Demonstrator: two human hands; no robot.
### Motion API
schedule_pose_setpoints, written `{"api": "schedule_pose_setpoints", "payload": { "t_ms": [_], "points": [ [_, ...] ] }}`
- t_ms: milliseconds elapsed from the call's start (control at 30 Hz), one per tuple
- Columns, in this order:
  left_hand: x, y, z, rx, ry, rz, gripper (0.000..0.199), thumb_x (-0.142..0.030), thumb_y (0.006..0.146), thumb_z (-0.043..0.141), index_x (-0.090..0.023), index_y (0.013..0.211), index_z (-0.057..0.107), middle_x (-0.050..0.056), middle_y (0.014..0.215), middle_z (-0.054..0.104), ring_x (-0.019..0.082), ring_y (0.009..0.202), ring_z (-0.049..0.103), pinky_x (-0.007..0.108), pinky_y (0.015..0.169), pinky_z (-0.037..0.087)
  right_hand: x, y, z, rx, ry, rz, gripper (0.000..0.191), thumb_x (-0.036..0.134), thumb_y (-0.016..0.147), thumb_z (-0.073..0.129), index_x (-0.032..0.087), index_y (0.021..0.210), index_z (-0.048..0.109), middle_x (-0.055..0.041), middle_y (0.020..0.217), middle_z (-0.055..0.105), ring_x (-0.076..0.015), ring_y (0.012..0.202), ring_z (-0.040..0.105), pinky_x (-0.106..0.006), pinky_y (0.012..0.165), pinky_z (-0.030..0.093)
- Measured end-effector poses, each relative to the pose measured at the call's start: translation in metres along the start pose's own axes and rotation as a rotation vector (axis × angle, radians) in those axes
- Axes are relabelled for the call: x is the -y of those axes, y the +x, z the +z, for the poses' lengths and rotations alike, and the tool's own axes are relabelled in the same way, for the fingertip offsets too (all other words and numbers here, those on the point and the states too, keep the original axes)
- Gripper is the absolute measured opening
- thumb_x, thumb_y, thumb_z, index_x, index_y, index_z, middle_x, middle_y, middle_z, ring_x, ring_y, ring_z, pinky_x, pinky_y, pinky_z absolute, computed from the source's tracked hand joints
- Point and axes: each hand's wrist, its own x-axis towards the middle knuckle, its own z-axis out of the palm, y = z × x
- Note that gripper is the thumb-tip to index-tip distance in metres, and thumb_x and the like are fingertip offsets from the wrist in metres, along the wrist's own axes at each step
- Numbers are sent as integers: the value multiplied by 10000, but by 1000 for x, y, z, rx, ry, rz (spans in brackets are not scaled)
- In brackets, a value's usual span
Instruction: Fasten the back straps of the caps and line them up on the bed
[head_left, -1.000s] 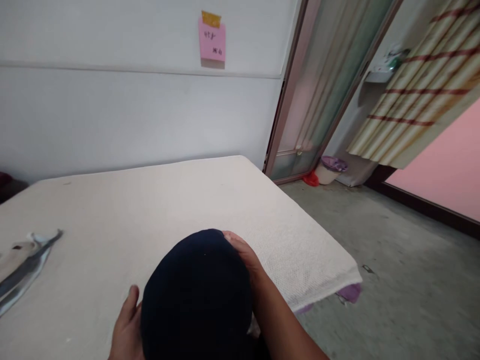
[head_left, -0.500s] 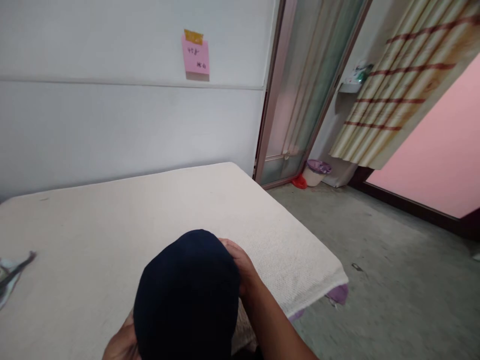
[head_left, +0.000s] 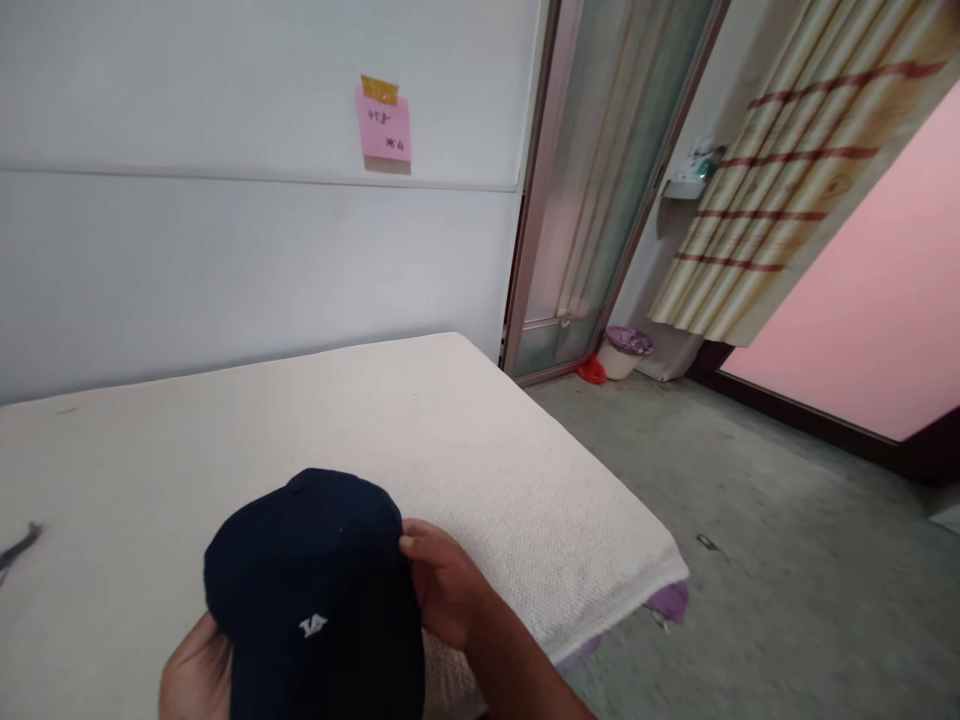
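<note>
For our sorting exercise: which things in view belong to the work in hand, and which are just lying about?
In hand:
dark blue cap with a white emblem
left hand and right hand, both holding it

Just about:
pink note on the wall
bin
red item beside the bin
striped curtain

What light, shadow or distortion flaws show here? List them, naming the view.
Head view: the navy baseball cap is near-black at lower right, detail lost; head view: the pink sticky note casts a shadow below; head view: the striped curtain leans, perhaps from camera tilt or wide-angle stretch.
</note>
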Motion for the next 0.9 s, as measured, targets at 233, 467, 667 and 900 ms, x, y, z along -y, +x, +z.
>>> {"api": "schedule_pose_setpoints", "payload": {
  "t_ms": [233,467,667,900],
  "points": [
    [15,0,3,-219,43,-36,386,-198,939,337,-232,1088,692,43,999,730,239,929,674,404,951,437,16,-3,-5,-11,-105,-148,296,209,707,656,123,991,651,-70,891,683,-176,810,608,-295,766,432],
    [42,-7,27,-274,56,-247,386,-123,852,482,-311,1142,655,10,1146,664,286,1071,593,414,984,418,28,-1,-16,-158,-95,-185,302,236,678,698,139,961,660,-69,918,686,-176,829,618,-283,780,432],
    [39,-4,35,-303,46,-264,414,-137,822,537,-363,1156,632,4,1194,628,288,1118,553,416,1016,371,24,2,-14,-143,-76,-195,286,245,699,678,141,966,665,-62,884,683,-171,799,606,-280,755,428],
    [26,5,23,73,-72,-50,533,-44,915,264,-353,1269,516,-13,1290,540,173,1183,494,297,1040,330,8,3,-13,-78,-51,-154,253,292,789,605,132,975,662,-46,812,663,-138,712,573,-247,648,420]
  ]
}}
